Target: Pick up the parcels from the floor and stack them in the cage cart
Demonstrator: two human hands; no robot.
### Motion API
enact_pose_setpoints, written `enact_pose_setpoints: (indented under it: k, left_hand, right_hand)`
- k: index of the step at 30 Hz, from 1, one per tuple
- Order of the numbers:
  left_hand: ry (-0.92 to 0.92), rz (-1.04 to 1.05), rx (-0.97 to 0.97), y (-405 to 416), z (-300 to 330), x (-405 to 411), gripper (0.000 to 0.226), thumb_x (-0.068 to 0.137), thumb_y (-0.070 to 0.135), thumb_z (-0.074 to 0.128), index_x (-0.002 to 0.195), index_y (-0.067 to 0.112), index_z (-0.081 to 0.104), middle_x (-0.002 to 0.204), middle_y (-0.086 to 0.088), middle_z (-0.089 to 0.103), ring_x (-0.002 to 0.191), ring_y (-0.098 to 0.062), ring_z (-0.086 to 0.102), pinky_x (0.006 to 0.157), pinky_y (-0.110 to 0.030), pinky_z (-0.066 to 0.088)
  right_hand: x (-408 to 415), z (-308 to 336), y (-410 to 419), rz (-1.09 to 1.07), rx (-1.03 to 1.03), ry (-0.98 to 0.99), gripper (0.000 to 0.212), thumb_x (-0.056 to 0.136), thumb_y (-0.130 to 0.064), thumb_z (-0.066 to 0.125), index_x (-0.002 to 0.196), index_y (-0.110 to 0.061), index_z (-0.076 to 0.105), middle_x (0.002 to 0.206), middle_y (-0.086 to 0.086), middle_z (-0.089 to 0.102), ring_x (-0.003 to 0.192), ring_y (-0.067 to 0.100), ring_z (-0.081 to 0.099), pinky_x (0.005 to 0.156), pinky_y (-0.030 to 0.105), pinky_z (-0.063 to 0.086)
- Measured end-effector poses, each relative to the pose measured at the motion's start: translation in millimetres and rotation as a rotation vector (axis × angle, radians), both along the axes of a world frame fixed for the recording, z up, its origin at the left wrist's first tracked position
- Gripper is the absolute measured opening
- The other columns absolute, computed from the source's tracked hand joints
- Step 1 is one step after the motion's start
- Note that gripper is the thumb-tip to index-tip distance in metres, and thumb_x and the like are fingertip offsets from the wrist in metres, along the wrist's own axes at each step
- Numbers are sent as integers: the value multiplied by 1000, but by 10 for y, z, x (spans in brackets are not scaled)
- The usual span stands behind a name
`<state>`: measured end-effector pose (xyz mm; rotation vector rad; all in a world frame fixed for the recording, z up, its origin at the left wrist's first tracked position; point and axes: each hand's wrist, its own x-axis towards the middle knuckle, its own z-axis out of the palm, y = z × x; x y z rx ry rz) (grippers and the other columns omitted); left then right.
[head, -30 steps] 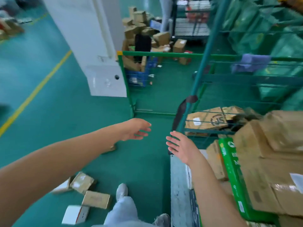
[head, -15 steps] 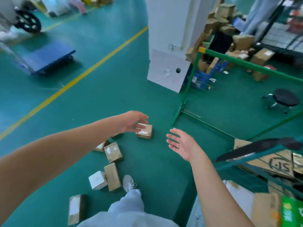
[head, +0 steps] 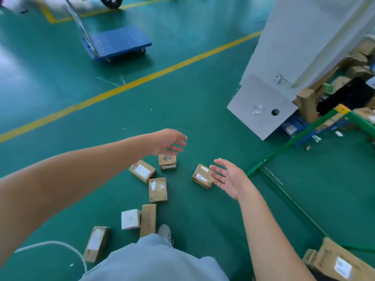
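Reaching down with left hand (head: 165, 141) and right hand (head: 228, 177) both spread and holding nothing, above small cardboard parcels (head: 157, 190) scattered on the green floor (head: 192, 102), likely choosing one to lift.

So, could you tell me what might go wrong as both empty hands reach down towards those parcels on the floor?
1. A white cable curls across the floor beside the shoe, so it could catch a foot.
2. The brown parcel by the shoe lies right at the toe and may be trodden on.
3. The right hand is nearest the angled parcel, the left hand another; one-handed grabs may slip.
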<state>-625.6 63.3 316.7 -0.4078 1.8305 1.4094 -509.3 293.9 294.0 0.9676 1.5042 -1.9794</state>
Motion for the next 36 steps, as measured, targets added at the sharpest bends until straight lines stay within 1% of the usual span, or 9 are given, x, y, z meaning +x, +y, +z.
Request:
enact_pose_setpoints:
  k: [4, 9, 14, 19, 24, 27, 29, 32, 36]
  left_hand:
    - [-11, 83, -41, -366, -61, -352, 27, 104, 27, 58, 128, 15, 61, 123, -3, 69, 115, -23, 67, 101, -39, 55]
    - [-62, 172, -85, -600, -301, -631, 27, 103, 27, 60, 127, 14, 62, 121, -3, 71, 110, -23, 69, 97, -38, 57]
    - [-129, 290, -119, -607, -606, -951, 27, 103, 26, 60, 125, 12, 64, 118, -6, 73, 105, -24, 69, 99, -40, 57]
    - [-170, 313, -165, -455, -864, -1332, 25, 104, 28, 58, 124, 15, 63, 120, -4, 71, 111, -24, 69, 94, -36, 58]
    - [-201, 347, -174, -445, -1551, -1780, 24, 105, 30, 56, 125, 17, 62, 123, -2, 70, 115, -23, 68, 95, -36, 57]
    - [-244, 361, -170, -508, -2024, -1896, 26, 104, 30, 56, 126, 17, 61, 123, -1, 69, 115, -23, 68, 91, -33, 57]
    - [-270, 382, -181, -642, -2424, -1930, 26, 104, 31, 57, 126, 17, 61, 122, -1, 69, 113, -21, 68, 88, -30, 57]
    - [-305, 418, -197, -877, -3002, -1927, 27, 104, 31, 57, 127, 18, 59, 124, -1, 68, 113, -21, 68, 85, -29, 57]
    - [-378, 492, -205, -1268, -3971, -1746, 31, 105, 31, 53, 134, 18, 55, 124, -1, 67, 103, -17, 67, 83, -29, 56]
  right_hand:
    - [-456, -121, -185, 84, -19, -40, 33, 103, -33, 60, 130, -14, 62, 127, 10, 69, 113, 26, 66, 94, 38, 55]
    - [-902, -408, -255, 151, -31, -104, 28, 102, -34, 62, 123, -16, 65, 126, 9, 71, 114, 26, 67, 94, 38, 54]
    - [-1464, -661, -188, 263, -53, -168, 16, 105, -31, 57, 113, -19, 64, 123, 8, 69, 116, 27, 64, 102, 40, 51]
    - [-2163, -1133, 2, 371, -31, -229, 18, 105, -32, 57, 116, -19, 64, 124, 6, 69, 112, 24, 66, 96, 37, 51]
    - [-2846, -2005, 68, 452, 63, -268, 34, 104, -30, 59, 133, -13, 59, 122, 7, 71, 111, 24, 68, 104, 40, 52]
    - [-3052, -2504, 48, 503, 108, -304, 39, 103, -31, 60, 138, -13, 55, 119, 6, 72, 110, 22, 69, 100, 38, 53]
    - [-3143, -2888, -49, 554, 146, -325, 38, 102, -31, 62, 135, -14, 58, 118, 5, 73, 107, 20, 70, 95, 36, 54]
    - [-3205, -3392, -259, 624, 198, -337, 29, 103, -30, 59, 128, -14, 62, 118, 4, 72, 104, 18, 69, 94, 34, 53]
    - [-3160, -4245, -691, 713, 242, -362, 29, 103, -30, 61, 127, -15, 63, 115, 4, 73, 106, 20, 70, 94, 35, 55]
